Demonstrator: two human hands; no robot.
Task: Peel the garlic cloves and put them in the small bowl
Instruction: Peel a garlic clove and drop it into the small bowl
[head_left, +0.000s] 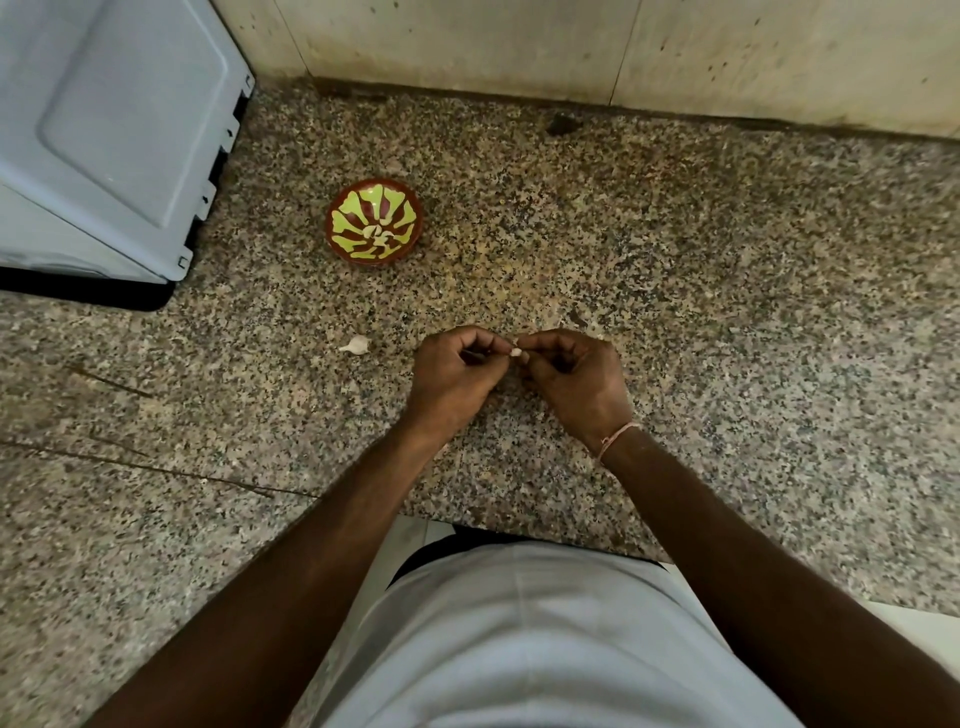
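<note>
Over the speckled granite counter (675, 270), my left hand (457, 374) and my right hand (571, 379) meet fingertip to fingertip. Both pinch a small white garlic clove (516, 353) between them. A piece of garlic (357, 344) with papery skin lies on the counter, to the left of my left hand. The small bowl (374, 222), brown with a yellow-green flower pattern, stands farther back and to the left. A few pale peeled cloves (376, 234) lie at its bottom.
A grey-white appliance (104, 130) takes up the back left corner, close to the bowl. A stained wall (571, 47) runs along the back. The counter's front edge is just before my body. A thread bracelet (615, 435) circles my right wrist.
</note>
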